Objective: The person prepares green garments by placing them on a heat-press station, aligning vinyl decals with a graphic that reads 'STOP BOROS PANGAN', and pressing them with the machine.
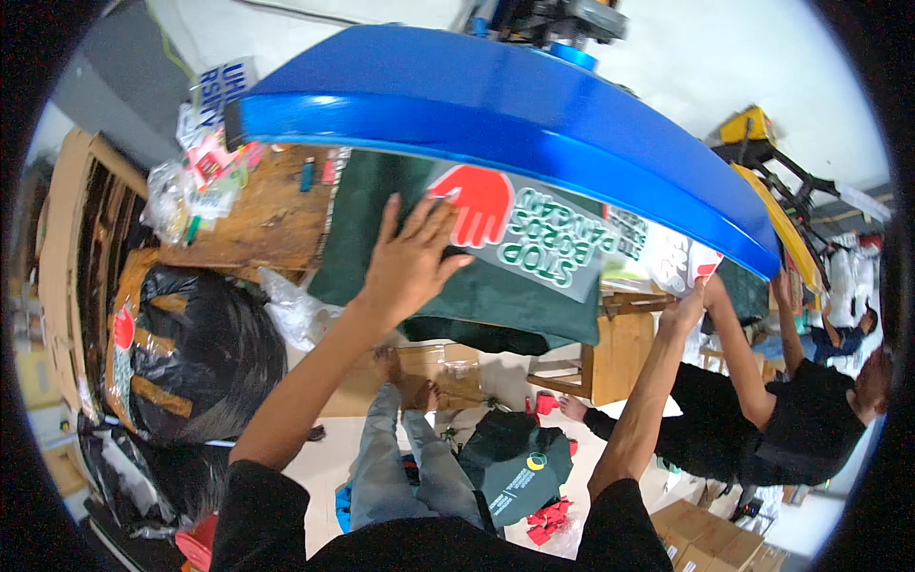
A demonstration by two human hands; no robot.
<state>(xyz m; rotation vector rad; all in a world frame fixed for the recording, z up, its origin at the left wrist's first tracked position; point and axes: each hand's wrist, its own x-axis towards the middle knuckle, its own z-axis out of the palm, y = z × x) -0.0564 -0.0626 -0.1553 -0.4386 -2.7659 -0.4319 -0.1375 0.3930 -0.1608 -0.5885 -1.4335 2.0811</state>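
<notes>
A transparent transfer film with a red hand print and green lettering lies on dark green fabric, below the blue upper part of a press machine. Spread flat at the film's left end, my left hand touches the red print. At the right, my right hand grips the edge of another printed film. A co-worker's hand is close beside it, and whether that hand also touches the film I cannot tell.
A wooden table bears plastic scraps at the left. A black taped bundle stands below. Green fabric and red pieces lie on the floor. A co-worker in black is close at the right, near a wooden stool.
</notes>
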